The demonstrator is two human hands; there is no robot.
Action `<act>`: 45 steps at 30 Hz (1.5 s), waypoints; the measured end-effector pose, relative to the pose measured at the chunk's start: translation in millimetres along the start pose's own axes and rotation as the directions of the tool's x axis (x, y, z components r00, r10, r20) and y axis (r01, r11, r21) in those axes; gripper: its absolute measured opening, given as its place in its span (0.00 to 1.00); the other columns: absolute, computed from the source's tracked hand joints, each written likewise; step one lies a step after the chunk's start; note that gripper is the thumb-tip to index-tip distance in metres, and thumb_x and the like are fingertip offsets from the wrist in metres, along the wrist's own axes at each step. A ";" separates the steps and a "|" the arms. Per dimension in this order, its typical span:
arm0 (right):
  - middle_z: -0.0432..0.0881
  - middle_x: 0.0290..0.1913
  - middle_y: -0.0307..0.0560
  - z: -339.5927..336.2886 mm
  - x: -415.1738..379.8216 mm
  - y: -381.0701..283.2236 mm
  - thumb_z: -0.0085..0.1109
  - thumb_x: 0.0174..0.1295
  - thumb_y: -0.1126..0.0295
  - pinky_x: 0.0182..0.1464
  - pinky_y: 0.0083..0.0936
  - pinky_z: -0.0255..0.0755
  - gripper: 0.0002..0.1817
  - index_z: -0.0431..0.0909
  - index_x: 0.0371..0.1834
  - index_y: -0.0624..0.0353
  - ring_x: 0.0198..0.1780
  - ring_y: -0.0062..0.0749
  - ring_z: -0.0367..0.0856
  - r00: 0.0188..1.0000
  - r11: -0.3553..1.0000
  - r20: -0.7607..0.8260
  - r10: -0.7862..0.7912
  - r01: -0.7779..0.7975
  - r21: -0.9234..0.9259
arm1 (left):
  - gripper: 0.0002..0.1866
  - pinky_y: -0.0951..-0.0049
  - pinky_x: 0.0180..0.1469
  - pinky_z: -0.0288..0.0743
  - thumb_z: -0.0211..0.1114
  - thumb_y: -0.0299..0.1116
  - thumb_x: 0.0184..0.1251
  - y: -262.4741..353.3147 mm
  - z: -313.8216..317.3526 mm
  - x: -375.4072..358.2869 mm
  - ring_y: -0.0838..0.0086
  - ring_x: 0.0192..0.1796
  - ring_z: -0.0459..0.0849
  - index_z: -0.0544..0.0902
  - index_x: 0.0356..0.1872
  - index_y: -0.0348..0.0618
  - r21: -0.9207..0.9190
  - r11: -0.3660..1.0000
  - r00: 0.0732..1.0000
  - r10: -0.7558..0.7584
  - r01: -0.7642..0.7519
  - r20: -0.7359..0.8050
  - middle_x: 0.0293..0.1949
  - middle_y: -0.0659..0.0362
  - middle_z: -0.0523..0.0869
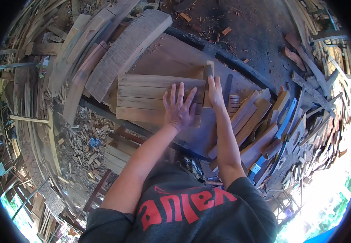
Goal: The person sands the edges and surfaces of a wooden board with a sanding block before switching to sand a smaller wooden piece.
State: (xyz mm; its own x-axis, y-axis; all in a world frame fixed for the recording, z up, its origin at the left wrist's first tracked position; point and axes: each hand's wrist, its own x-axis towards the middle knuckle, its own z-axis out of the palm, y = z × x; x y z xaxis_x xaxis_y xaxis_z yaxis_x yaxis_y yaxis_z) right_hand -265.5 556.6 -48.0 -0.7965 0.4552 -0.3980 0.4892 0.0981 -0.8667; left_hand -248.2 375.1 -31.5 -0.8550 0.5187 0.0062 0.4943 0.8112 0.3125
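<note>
Several wooden slats lie side by side as a panel (pixel 143 97) on the worktable (pixel 163 52). My left hand (pixel 179 108) rests on the panel's right part, its fingers spread and nothing held. A narrow upright wood piece (pixel 206 91) stands across the panel's right end. My right hand (pixel 215 92) is against that piece, fingers extended and close together, with the thumb side partly hidden. To the right of this hand lie a dark flat bar (pixel 227 87) and a small slotted wooden piece (pixel 234 103).
A thick wooden beam (pixel 127 52) lies left of the panel. Wood offcuts (pixel 250 121) and a blue-bladed saw (pixel 287 119) crowd the right side. Another slatted panel (pixel 117 156) sits lower left. Timber piles (pixel 86 44) and scraps cover the surrounding ground.
</note>
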 end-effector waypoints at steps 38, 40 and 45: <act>0.81 0.44 0.67 -1.1 -80.2 9.8 0.42 0.79 0.48 0.54 0.47 0.71 0.24 0.64 0.62 0.59 0.51 0.56 0.82 0.993 0.992 -0.063 -0.103 0.107 0.061 | 0.33 0.35 0.76 0.42 0.55 0.50 0.74 -2.3 2.6 2.9 0.47 0.82 0.50 0.63 0.80 0.69 0.012 1.000 0.999 0.011 -0.010 -0.033 0.80 0.47 0.56; 0.81 0.46 0.67 0.5 -94.3 -5.0 0.41 0.80 0.49 0.55 0.47 0.71 0.25 0.64 0.63 0.59 0.53 0.57 0.82 0.996 0.997 -0.066 -0.067 0.069 0.019 | 0.33 0.34 0.76 0.44 0.53 0.52 0.75 -0.3 2.9 -2.0 0.48 0.82 0.51 0.61 0.80 0.71 0.000 1.000 1.000 0.003 -0.003 -0.022 0.80 0.48 0.57; 0.81 0.51 0.71 -7.0 -29.4 -9.0 0.41 0.80 0.49 0.59 0.47 0.71 0.25 0.62 0.65 0.58 0.58 0.63 0.81 0.999 0.999 -0.008 -0.040 0.040 -0.024 | 0.33 0.36 0.76 0.40 0.57 0.49 0.73 0.6 -0.1 0.0 0.47 0.82 0.49 0.64 0.79 0.68 0.022 1.000 0.999 0.011 -0.011 -0.032 0.80 0.46 0.55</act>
State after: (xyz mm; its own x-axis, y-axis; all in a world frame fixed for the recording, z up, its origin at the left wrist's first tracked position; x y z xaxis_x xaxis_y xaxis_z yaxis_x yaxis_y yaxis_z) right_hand -244.0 548.6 -26.4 -0.8127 0.4577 -0.3606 0.4654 0.1375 -0.8743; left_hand -248.0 375.6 -31.2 -0.8540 0.5188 0.0403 0.5066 0.8114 0.2915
